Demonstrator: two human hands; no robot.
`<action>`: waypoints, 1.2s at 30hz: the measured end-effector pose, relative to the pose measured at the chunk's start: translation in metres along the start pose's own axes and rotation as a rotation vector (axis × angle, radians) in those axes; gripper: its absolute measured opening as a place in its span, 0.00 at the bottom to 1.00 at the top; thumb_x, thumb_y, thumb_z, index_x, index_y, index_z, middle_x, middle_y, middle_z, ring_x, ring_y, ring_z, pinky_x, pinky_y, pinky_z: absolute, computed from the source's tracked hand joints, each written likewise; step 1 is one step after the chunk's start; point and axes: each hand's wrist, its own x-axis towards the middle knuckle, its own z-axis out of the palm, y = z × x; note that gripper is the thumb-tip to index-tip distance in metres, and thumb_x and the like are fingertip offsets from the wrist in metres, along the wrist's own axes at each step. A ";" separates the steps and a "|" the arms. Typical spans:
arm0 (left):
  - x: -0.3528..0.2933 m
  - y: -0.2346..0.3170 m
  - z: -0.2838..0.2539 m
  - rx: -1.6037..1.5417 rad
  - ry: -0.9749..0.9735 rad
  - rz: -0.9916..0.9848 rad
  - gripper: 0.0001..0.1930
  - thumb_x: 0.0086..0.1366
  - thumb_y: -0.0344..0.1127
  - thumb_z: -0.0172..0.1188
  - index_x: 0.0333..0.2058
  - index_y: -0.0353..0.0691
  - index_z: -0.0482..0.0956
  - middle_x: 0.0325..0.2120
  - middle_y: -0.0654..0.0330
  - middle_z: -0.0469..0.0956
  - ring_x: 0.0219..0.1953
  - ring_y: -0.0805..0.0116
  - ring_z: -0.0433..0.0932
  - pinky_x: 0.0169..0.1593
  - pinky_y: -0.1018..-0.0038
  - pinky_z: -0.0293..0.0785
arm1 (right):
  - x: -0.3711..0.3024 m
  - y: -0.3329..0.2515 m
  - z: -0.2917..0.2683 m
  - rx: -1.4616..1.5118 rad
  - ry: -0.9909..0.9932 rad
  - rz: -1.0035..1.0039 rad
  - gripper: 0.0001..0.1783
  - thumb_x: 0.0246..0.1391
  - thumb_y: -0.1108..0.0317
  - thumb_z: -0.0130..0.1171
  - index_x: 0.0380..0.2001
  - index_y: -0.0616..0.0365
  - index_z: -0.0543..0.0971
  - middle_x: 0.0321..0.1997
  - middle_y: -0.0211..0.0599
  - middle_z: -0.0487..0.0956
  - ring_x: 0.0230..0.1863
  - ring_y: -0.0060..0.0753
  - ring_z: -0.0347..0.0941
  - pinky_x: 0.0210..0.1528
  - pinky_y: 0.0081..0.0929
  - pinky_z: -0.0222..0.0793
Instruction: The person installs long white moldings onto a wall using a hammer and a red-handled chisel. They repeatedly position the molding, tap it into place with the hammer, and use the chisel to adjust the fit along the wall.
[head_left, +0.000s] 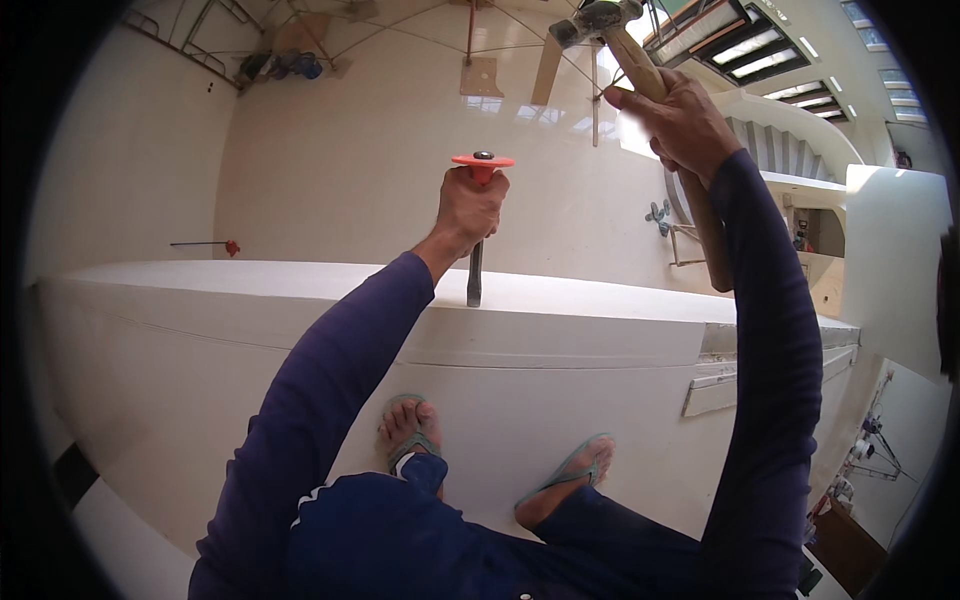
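Caution: Off-Centre Blows and Tip Slip

Head view. Your left hand (470,208) is closed around the grip of a chisel (475,275), just below its flared orange-red guard (497,161). The chisel stands nearly upright, its tip at the front edge of the white ledge (590,300). Your right hand (690,125) is wrapped around the handle of a hammer (636,62), partway along its length. The hammer head (600,18) is raised at the upper right, well apart from the chisel. Your two hands are apart.

Warning: a blow landing off the metal cap (484,155) could glance aside. The guard would probably shield your left hand, but a wide miss could pass its rim. A slack right-hand grip could let the hammer head twist and cause this fault.

Warning: if the chisel leans, its tip could skid off the ledge edge or break that edge away. Fragments, or a dropped tool, could strike your left foot (408,422) or right foot (598,462); the open sandals (427,440) leave your toes exposed.
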 end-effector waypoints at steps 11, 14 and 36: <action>-0.003 0.000 -0.006 -0.004 -0.011 -0.011 0.12 0.70 0.31 0.56 0.25 0.40 0.67 0.15 0.67 0.68 0.12 0.77 0.67 0.15 0.73 0.63 | 0.076 -0.027 0.043 -0.228 -0.296 0.002 0.17 0.58 0.65 0.67 0.43 0.67 0.76 0.20 0.29 0.70 0.12 0.21 0.65 0.11 0.25 0.64; -0.001 -0.002 -0.003 0.001 0.004 0.012 0.12 0.70 0.31 0.56 0.25 0.39 0.68 0.15 0.66 0.68 0.11 0.77 0.67 0.14 0.73 0.63 | 0.069 -0.017 0.050 0.006 -0.121 -0.056 0.17 0.59 0.67 0.65 0.44 0.69 0.75 0.18 0.26 0.68 0.12 0.19 0.64 0.10 0.25 0.61; 0.021 -0.016 -0.001 0.058 0.058 -0.189 0.14 0.67 0.31 0.58 0.21 0.41 0.69 0.13 0.64 0.69 0.11 0.72 0.70 0.17 0.70 0.67 | 0.099 0.013 0.069 -0.240 -0.219 0.189 0.12 0.54 0.73 0.61 0.42 0.62 0.75 0.20 0.33 0.72 0.15 0.25 0.66 0.13 0.30 0.61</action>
